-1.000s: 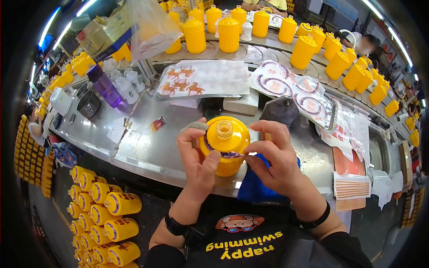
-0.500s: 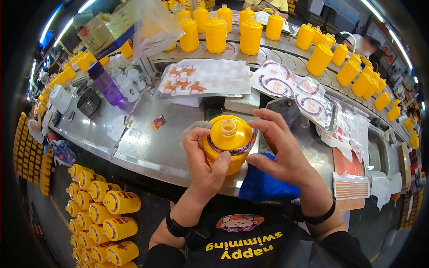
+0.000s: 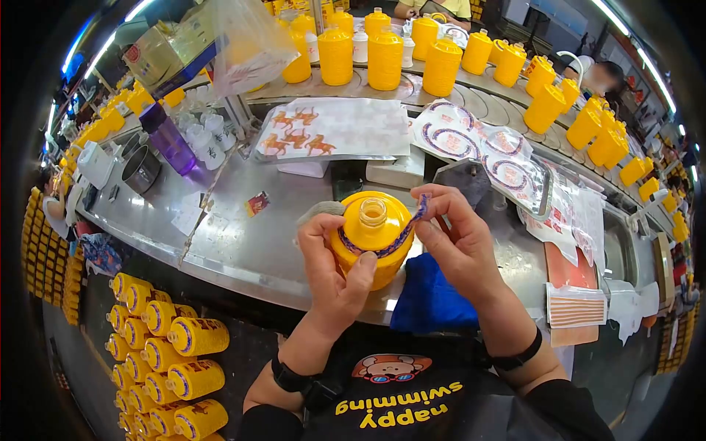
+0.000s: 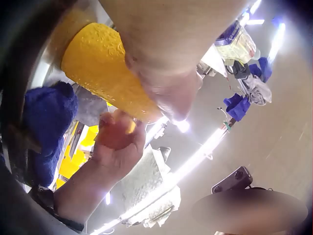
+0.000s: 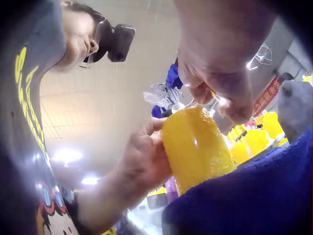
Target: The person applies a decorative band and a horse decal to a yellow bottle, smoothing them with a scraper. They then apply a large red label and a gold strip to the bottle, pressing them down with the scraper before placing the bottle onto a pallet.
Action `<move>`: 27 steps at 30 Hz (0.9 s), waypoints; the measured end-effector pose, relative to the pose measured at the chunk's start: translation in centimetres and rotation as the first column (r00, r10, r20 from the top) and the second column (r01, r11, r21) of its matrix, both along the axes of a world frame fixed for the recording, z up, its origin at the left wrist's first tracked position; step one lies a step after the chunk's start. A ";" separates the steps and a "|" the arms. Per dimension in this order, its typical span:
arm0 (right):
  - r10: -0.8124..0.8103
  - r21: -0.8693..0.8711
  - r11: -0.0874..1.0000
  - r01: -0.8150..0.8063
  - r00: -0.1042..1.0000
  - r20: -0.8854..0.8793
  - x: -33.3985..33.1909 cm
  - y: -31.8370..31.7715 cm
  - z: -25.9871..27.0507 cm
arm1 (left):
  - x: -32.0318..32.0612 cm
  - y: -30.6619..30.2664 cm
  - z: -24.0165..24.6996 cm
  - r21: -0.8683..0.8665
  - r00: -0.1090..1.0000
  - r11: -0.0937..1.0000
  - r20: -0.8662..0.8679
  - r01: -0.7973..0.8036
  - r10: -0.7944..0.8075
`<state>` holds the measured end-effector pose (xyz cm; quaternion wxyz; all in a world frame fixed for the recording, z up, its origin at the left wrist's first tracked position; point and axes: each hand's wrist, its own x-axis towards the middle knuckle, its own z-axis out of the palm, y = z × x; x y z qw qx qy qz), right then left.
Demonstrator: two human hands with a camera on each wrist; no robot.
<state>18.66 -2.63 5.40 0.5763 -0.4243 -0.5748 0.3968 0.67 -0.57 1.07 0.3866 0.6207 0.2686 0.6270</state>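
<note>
In the head view my left hand [image 3: 331, 261] grips a yellow bottle [image 3: 387, 228] by its left side, with the thumb on the front of its shoulder. The bottle stands upright, its clear neck uncovered. A purple patterned strip [image 3: 395, 248] runs round the front of the shoulder. Its right end rises off the bottle, pinched between the thumb and fingers of my right hand [image 3: 462, 246]. From below, the left wrist view shows the bottle's textured yellow side [image 4: 100, 63]. In the right wrist view the left hand [image 5: 146, 154] holds the bottle's far side.
A blue cloth [image 3: 434, 294] lies at the bench's front edge. Behind the bottle are a sheet of horse decals [image 3: 346, 128] and a tray of patterned decal strips [image 3: 507, 173]. Yellow bottles [image 3: 386, 59] line the conveyor; more are stacked at lower left. A purple flask [image 3: 168, 140] stands left.
My right hand went from pinching the strip at the front to spread fingers off it, and now pinches its right end, pulled up from the bottle. Bottles on the conveyor have shifted.
</note>
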 end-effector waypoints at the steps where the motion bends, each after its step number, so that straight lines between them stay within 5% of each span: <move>1: 0.000 -0.040 0.999 -0.001 1.000 -0.028 0.2 0.1 -0.2 | 0.0 0.0 -0.1 0.007 1.000 1.000 -0.007 -0.004 0.004; 3: 0.039 -0.176 0.983 -0.059 0.992 -0.117 0.5 -0.2 0.4 | 0.1 0.1 -0.1 0.010 1.000 1.000 -0.010 -0.005 0.005; 7: 0.207 -0.031 0.977 -0.212 0.971 -0.119 0.0 1.0 -1.2 | 0.2 0.4 -0.2 -0.016 1.000 1.000 -0.014 -0.023 0.023; 10: 0.202 -0.066 0.977 -0.204 0.979 -0.038 -0.1 1.4 -1.6 | 0.3 0.5 -0.2 -0.024 1.000 1.000 -0.002 -0.009 0.009; 23: 0.271 -0.174 0.934 -0.313 0.936 -0.226 0.3 1.8 -1.0 | 0.4 1.0 0.0 -0.036 1.000 0.999 0.031 0.002 -0.001; 25: 0.224 -0.214 0.942 -0.258 0.959 -0.171 0.1 1.5 -0.6 | 0.6 1.5 -0.5 -0.022 0.997 0.999 0.074 0.031 -0.030; 27: 0.189 -0.214 0.954 -0.212 0.974 -0.123 0.3 1.3 -1.1 | -0.3 3.0 0.0 -0.117 0.952 0.959 0.199 0.259 -0.232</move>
